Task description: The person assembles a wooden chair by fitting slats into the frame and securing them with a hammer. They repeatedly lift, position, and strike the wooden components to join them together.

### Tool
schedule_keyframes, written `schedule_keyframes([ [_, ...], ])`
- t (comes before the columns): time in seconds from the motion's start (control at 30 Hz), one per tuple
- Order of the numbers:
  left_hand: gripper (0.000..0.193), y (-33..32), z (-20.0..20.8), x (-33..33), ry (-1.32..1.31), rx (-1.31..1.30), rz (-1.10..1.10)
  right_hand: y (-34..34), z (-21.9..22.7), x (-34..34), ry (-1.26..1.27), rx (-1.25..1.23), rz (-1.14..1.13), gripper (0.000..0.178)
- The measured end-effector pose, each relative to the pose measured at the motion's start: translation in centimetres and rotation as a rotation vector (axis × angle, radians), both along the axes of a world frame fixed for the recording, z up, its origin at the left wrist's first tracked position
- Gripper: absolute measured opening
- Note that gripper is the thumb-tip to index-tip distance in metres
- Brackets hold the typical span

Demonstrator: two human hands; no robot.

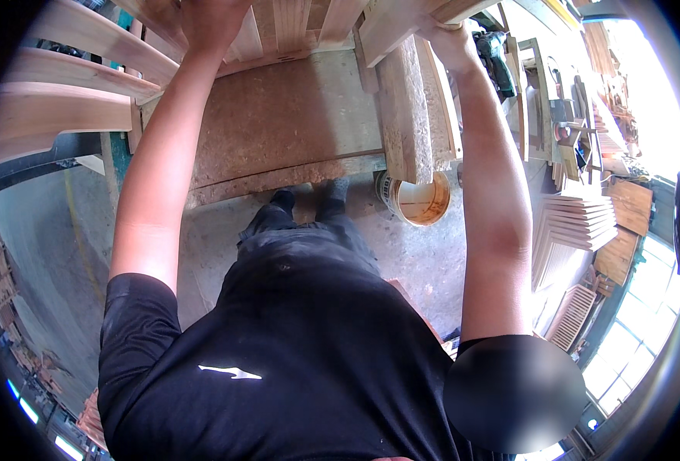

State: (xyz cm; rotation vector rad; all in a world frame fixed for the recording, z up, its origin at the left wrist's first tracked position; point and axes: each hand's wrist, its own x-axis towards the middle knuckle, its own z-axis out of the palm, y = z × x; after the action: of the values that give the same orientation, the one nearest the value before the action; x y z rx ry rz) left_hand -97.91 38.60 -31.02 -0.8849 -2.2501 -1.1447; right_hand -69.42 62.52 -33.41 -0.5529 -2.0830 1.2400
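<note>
- A worn brown wooden table [294,115] is standing before the person.
- A round, pale bucket with a stained inside [435,206] is sitting on the floor by its near right corner.
- A thick, rough-sided pale wooden beam [408,115] is lying along its right side.
- A pale reddish slatted wooden frame [290,31] is resting over its far part, slats spreading past its left edge.
- The left hand [211,17] is reaching over its far part, running out of view; I cannot tell its grip.
- The right hand [449,48] is reaching among wood at its far right; blurring hides its grip, so I cannot tell.
- Stacked pale wooden panels [578,223] are standing well right of it.
</note>
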Motion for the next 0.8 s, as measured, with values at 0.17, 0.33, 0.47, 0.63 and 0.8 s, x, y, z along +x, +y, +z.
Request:
schedule_keyframes([
  [0.17, 0.076, 0.9, -2.6, -0.6, 0.269, -0.158, 0.222, 1.3, -1.5, 1.7, -0.167, 0.044, -0.037, 0.019],
  [0.33, 0.063, 1.2, 0.0, 1.3, -0.18, 0.162, -0.046, 0.4, -0.1, 1.3, -0.067, -0.241, -0.094, 0.033],
  [0.47, 0.059, 0.5, 0.2, 1.2, -0.174, 0.174, -0.054, 0.2, -0.2, 0.5, -0.081, -0.292, -0.159, 0.031],
  [0.63, 0.058, 1.0, 0.2, 1.7, -0.105, 0.142, -0.008, 1.1, -1.2, 1.9, 0.069, -0.279, 0.034, 0.025],
  [0.8, 0.062, 0.5, -1.9, -0.3, 0.031, 0.238, -0.123, -1.3, 1.0, 0.6, -0.29, -0.09, -0.15, 0.026],
])
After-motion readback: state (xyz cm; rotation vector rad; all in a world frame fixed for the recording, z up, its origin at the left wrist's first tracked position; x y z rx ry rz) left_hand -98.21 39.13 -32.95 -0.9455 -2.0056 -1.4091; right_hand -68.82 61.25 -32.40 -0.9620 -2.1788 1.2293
